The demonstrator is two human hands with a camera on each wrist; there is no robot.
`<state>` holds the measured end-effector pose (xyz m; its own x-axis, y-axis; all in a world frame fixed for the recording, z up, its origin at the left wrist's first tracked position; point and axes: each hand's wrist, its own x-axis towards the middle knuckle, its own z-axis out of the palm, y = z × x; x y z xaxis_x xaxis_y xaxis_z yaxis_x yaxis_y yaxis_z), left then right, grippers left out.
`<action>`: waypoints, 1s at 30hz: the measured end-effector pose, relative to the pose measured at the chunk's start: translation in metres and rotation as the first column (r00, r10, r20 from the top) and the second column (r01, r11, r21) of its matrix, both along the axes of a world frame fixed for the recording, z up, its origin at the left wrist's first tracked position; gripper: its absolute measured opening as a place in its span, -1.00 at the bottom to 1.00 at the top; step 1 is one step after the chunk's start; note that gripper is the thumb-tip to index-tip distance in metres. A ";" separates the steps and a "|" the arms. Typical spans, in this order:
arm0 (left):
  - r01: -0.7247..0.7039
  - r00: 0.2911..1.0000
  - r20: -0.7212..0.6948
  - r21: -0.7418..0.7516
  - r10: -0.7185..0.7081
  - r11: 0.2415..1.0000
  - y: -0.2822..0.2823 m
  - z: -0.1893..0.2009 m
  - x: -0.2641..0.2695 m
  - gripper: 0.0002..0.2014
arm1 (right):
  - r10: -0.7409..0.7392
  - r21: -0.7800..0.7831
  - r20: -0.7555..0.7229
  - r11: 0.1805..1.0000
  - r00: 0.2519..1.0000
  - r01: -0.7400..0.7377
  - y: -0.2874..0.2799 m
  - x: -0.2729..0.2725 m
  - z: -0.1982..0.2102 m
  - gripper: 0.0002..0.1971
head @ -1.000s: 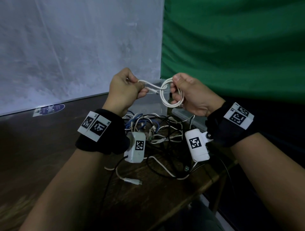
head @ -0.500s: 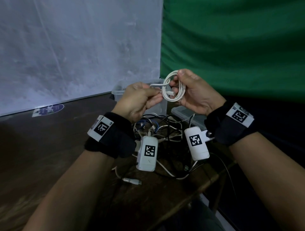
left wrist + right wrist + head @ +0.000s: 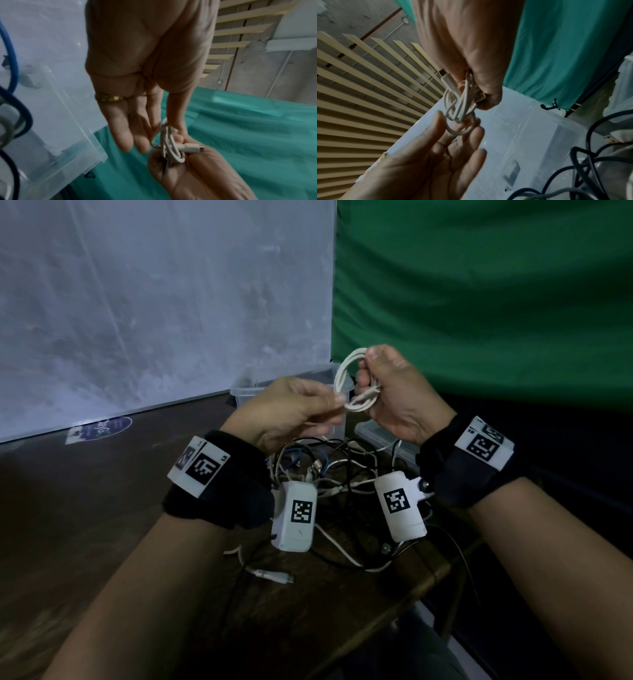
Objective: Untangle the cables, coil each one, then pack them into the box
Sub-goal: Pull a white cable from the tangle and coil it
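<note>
Rising behind the far edge of a dark wooden table (image 3: 85, 508): a pale grey-white panel (image 3: 154, 302) to the left and a green cloth (image 3: 479, 285) to the right.

Standing at the far edge of the table, where panel and cloth meet: a clear plastic box (image 3: 239, 386), open on top. Contents not possible to tell. Lying flat just right of it, at the far right corner: a clear lid (image 3: 376, 433).

Spreading in front of the box, near the right edge of the table: a tangle of cables (image 3: 325, 467), black, white and blue, touching and crossing each other. Trailing from it toward the near edge: one white strand ending in a loose plug (image 3: 274, 575).

Raised above the tangle and in front of the box, close together: both hands. Right hand (image 3: 400, 395) with fingers and thumb curled around one side of a white cable (image 3: 344, 371), pinching its loops together. Cable wound in a small coil, held in the air and not touching the table or the box; one plug end (image 3: 188, 146) sticking out sideways from the bundle. Left hand (image 3: 284, 412) with fingers nearly straight and a little spread, palm turned to the coil, only the fingertips touching the lower loops. On one finger of this hand, a gold ring (image 3: 109, 98).
</note>
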<state>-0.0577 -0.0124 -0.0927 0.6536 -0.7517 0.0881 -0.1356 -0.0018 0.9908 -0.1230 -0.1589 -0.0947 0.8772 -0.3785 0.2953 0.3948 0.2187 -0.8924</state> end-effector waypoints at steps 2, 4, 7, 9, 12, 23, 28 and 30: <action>-0.150 0.986 0.057 -0.088 0.155 0.985 -0.002 0.001 0.002 -0.98 | 0.016 0.006 -0.003 1.000 1.000 -0.016 0.004 0.000 -0.002 -0.74; -0.203 0.976 0.058 -0.125 0.211 0.971 -0.004 0.000 0.002 -0.96 | 0.019 0.015 -0.010 1.000 1.000 -0.019 0.008 0.001 -0.004 -0.74; -0.122 0.992 0.030 0.009 0.122 0.992 -0.006 -0.003 0.001 -0.90 | 0.005 0.015 -0.009 1.000 1.000 -0.004 0.009 0.003 -0.004 -0.74; -0.052 0.999 -0.003 0.046 0.052 0.998 -0.007 -0.005 0.000 -0.86 | 0.002 0.016 -0.007 1.000 1.000 -0.002 0.010 0.003 -0.002 -0.74; -0.051 0.998 -0.035 -0.024 0.051 0.998 -0.008 -0.005 0.000 -0.86 | 0.003 0.029 -0.003 1.000 1.000 -0.003 0.009 0.002 -0.002 -0.74; 0.064 0.993 -0.102 -0.031 -0.066 0.997 -0.004 -0.002 -0.004 -0.86 | -0.054 -0.125 -0.080 0.991 0.995 0.044 0.007 0.002 -0.008 -0.73; 0.013 1.000 0.002 0.027 -0.013 1.000 0.000 -0.003 0.005 -0.85 | -0.004 -0.173 -0.156 0.985 0.988 -0.023 0.008 -0.003 -0.009 -0.75; 0.007 1.000 -0.026 0.006 -0.007 1.000 0.001 -0.003 0.006 -0.85 | 0.013 -0.152 -0.161 0.988 0.987 -0.038 0.007 -0.004 -0.008 -0.76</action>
